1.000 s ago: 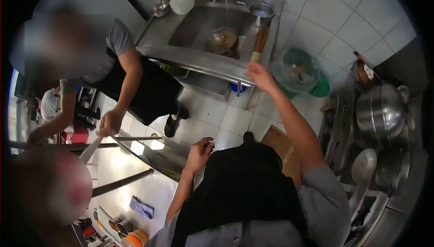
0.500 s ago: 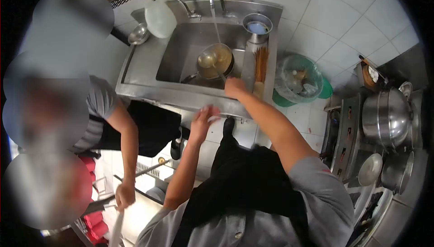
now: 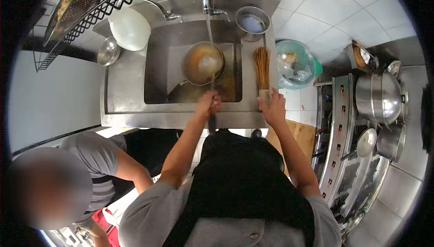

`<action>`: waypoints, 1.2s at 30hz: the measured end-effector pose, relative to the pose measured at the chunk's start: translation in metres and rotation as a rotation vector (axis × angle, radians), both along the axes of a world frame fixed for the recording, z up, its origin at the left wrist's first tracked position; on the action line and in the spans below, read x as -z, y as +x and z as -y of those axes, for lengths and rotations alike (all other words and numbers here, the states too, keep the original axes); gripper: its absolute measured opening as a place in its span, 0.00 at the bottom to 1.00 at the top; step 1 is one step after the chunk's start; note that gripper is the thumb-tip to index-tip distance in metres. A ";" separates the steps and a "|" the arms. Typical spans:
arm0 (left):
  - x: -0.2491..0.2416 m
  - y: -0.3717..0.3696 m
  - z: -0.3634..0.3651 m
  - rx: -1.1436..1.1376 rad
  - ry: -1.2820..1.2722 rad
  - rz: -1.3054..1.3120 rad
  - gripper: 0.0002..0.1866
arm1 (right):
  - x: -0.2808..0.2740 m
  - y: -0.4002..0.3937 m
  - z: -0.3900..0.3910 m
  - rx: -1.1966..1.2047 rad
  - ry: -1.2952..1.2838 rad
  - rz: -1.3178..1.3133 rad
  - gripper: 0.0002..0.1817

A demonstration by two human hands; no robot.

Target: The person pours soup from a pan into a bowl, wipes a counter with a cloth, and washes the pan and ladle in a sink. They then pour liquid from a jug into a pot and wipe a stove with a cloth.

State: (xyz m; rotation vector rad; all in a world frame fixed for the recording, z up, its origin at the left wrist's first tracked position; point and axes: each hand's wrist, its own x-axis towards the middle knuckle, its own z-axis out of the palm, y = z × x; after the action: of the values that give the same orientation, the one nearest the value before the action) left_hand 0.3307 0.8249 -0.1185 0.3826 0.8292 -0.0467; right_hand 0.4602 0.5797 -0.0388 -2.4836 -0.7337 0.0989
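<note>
My left hand (image 3: 209, 103) is closed round the handle of a ladle (image 3: 209, 65), at the sink's front edge. The ladle's bowl lies over a wok (image 3: 187, 68) with brownish water in it, its handle pointing to the lower left. My right hand (image 3: 273, 109) is at the light grip end of a bamboo wok brush (image 3: 261, 66), thumb and fingers on either side of it. The brush lies on the right ledge of the steel sink (image 3: 158, 61), bristles pointing away from me. Water runs from a tap (image 3: 208, 3) into the wok.
A metal pot (image 3: 252, 23) stands behind the brush. On the left ledge are a white container (image 3: 129, 28) and metal bowls (image 3: 108, 51). A lined bin (image 3: 296, 64) and a stove (image 3: 339, 129) with pots are at right. A co-worker (image 3: 97, 156) bends at lower left.
The ladle has passed from my right hand to my left. My right hand has moved right to the brush's grip. My view has shifted, and the co-worker is lower in it.
</note>
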 end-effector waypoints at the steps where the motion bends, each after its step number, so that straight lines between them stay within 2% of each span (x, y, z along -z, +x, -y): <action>1: -0.029 -0.011 -0.004 0.057 0.059 0.016 0.08 | 0.011 0.000 -0.001 0.012 -0.084 -0.020 0.39; 3: -0.060 -0.031 -0.021 0.108 0.116 0.022 0.09 | 0.015 -0.001 -0.011 0.016 -0.170 -0.049 0.40; 6: -0.085 -0.049 -0.035 0.192 0.031 0.080 0.07 | 0.007 0.007 -0.020 -0.024 -0.226 -0.078 0.42; 8: -0.107 -0.051 -0.040 0.237 0.044 0.127 0.07 | 0.008 0.023 -0.023 -0.031 -0.059 -0.248 0.41; 9: -0.113 -0.051 -0.042 0.231 0.045 0.134 0.07 | 0.001 0.030 -0.027 -0.036 -0.059 -0.240 0.41; 11: -0.118 -0.057 -0.040 0.208 0.077 0.039 0.07 | -0.042 0.029 -0.038 -0.158 0.032 -0.349 0.37; 12: -0.115 -0.060 -0.042 0.216 0.072 0.038 0.07 | -0.035 0.034 -0.047 -0.325 0.146 -0.131 0.36; 13: -0.113 -0.063 -0.047 0.265 0.124 0.066 0.07 | -0.033 0.042 -0.062 -0.317 0.147 -0.129 0.36; 15: -0.118 -0.066 -0.048 0.329 0.178 0.091 0.07 | -0.028 0.053 -0.094 -0.569 -0.035 -0.229 0.35; 16: -0.132 -0.064 -0.042 0.340 0.218 0.020 0.09 | -0.020 0.062 -0.117 -0.562 -0.028 -0.225 0.35; 17: -0.140 -0.064 -0.039 0.351 0.258 -0.051 0.11 | -0.009 0.069 -0.139 -0.445 -0.158 -0.173 0.34; 18: -0.132 -0.068 -0.043 0.321 0.214 -0.016 0.11 | -0.004 0.073 -0.150 -0.330 -0.288 -0.121 0.33; 21: -0.122 -0.082 -0.048 0.254 0.177 -0.004 0.12 | -0.047 0.057 -0.158 -0.314 -0.158 -0.133 0.30; 22: -0.120 -0.087 -0.049 0.249 0.174 -0.015 0.12 | -0.034 0.054 -0.161 -0.320 -0.159 -0.143 0.30; 24: -0.118 -0.087 -0.048 0.263 0.189 -0.042 0.08 | 0.005 0.054 -0.157 -0.524 -0.246 -0.095 0.26; 25: -0.119 -0.083 -0.050 0.272 0.206 -0.048 0.07 | 0.010 0.054 -0.157 -0.517 -0.244 -0.089 0.26; 27: -0.129 -0.084 -0.050 0.207 0.226 -0.061 0.07 | 0.020 0.060 -0.178 -0.353 -0.184 -0.113 0.22; 28: -0.135 -0.086 -0.049 0.158 0.222 -0.084 0.07 | 0.008 0.056 -0.181 -0.364 -0.176 -0.109 0.22; 30: -0.147 -0.086 -0.046 0.194 0.258 -0.158 0.06 | -0.028 0.035 -0.166 -0.527 -0.010 -0.241 0.12; 32: -0.148 -0.081 -0.043 0.235 0.304 -0.202 0.06 | -0.004 0.041 -0.168 -0.427 -0.065 -0.192 0.12; 33: -0.145 -0.082 -0.046 0.381 0.491 -0.272 0.09 | 0.008 0.046 -0.173 -0.341 -0.107 -0.141 0.12; 34: -0.140 -0.085 -0.051 0.502 0.683 -0.349 0.16 | 0.003 0.053 -0.177 -0.257 -0.088 -0.204 0.19; 35: -0.113 -0.099 -0.057 0.478 0.683 -0.361 0.16 | -0.007 0.058 -0.177 -0.282 -0.084 -0.204 0.19; 36: -0.069 -0.120 -0.059 0.485 1.266 -0.230 0.22 | -0.020 0.061 -0.165 -0.199 0.001 -0.269 0.24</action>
State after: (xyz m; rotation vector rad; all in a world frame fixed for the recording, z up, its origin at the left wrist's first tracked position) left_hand 0.2112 0.8839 -0.0493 1.7940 0.8958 -0.0096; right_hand 0.5208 0.7451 -0.0191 -2.3275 -0.8588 0.4945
